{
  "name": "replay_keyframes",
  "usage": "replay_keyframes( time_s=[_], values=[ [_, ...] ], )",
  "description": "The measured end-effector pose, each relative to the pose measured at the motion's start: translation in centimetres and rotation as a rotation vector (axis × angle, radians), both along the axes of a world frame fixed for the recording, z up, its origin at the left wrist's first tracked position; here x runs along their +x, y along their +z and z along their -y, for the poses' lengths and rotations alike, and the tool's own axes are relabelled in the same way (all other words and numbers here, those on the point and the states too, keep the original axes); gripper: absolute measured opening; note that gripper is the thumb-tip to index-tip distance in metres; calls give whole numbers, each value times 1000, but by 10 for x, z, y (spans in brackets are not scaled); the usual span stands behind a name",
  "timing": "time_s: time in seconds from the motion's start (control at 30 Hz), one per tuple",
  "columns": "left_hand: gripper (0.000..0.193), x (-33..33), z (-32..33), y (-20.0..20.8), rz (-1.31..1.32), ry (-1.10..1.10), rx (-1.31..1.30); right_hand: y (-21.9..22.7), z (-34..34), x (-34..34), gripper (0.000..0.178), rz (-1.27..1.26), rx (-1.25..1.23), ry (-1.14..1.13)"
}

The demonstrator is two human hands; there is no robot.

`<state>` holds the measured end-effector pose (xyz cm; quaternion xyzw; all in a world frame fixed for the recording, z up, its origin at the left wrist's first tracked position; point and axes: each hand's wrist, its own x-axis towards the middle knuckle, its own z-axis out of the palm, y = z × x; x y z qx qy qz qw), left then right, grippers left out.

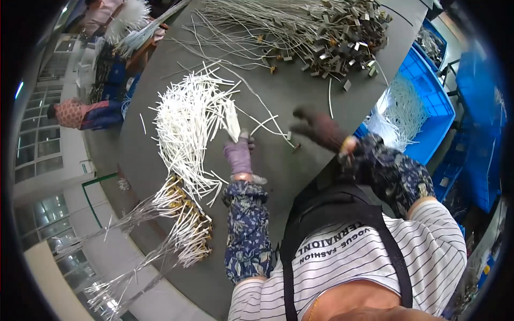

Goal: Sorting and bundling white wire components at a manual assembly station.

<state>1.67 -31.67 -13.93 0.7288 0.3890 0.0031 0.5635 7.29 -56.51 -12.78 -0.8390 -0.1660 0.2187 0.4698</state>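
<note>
My left hand [240, 155], in a purple glove, is closed around a small bunch of white tubes [231, 122] at the edge of a large loose pile of similar white tubes [187, 115]. My right hand [319, 128], in a dark glove, is blurred by motion; its fingers look apart, with nothing visible between them. A thin wire [265, 125] with a small metal piece [296, 146] at its end lies between my hands, partly in a white tube. It appears to touch neither hand.
At the far side of the grey table [267, 198] lies a heap of small metal blocks with wires [342, 40]. Tube-covered wire bundles [187, 235] hang over the left edge. A blue crate [428, 101] holding pale strands stands at right. Another person [80, 115] is at left.
</note>
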Motion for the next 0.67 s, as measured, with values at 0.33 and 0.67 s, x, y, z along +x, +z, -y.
replay_keyframes(
  time_s=[0.33,0.67],
  values=[
    [28,-4,35,-12,413,45,-777,-128,-55,155,49,684,-791,-15],
    [35,30,130,-15,440,185,-1102,30,76,-46,37,-316,348,-89]
  ],
)
